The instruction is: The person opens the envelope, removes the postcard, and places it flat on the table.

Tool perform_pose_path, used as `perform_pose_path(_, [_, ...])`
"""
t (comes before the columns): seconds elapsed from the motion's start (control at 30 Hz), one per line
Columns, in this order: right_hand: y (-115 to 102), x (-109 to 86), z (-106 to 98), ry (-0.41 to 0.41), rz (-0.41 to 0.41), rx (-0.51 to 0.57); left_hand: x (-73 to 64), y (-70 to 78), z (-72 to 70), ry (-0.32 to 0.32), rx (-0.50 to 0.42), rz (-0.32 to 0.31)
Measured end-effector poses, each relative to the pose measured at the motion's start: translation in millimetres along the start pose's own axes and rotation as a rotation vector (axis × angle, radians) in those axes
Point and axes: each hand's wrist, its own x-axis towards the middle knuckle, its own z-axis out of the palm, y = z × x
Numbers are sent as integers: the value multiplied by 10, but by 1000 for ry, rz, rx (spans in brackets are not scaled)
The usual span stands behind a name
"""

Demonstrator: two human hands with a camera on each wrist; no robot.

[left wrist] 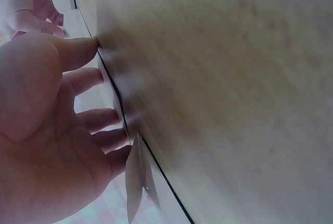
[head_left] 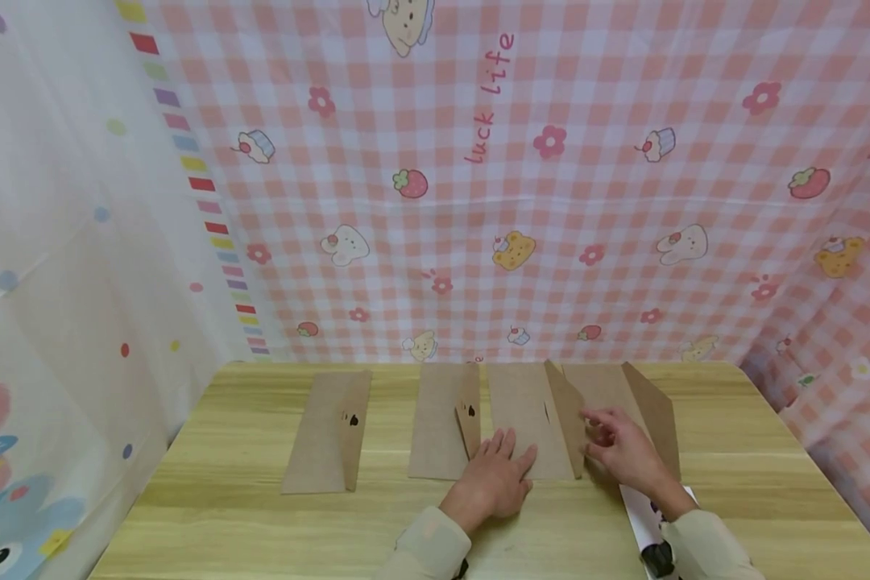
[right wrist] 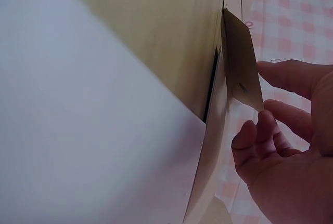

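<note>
Four brown envelopes (head_left: 438,419) on a tabletop (head_left: 217,503), left hand (head_left: 493,478) spread over two, right hand (head_left: 626,449) loosely curved against a raised flap (head_left: 569,428)

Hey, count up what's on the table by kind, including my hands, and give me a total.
Brown paper envelopes: 4
White paper item, partly hidden by the right arm: 1
Hands: 2, the left hand and the right hand
Total: 7
</note>
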Motion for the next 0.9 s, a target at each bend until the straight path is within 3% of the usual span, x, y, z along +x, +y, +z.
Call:
perform_pose_path(0.4, [16,91,-32,-42,34,-34,-5,-3,6,15,26,5])
perform_pose_path(0.9, [5,178,-63,-125,46,-86,-6,-14,17,11,-9,7])
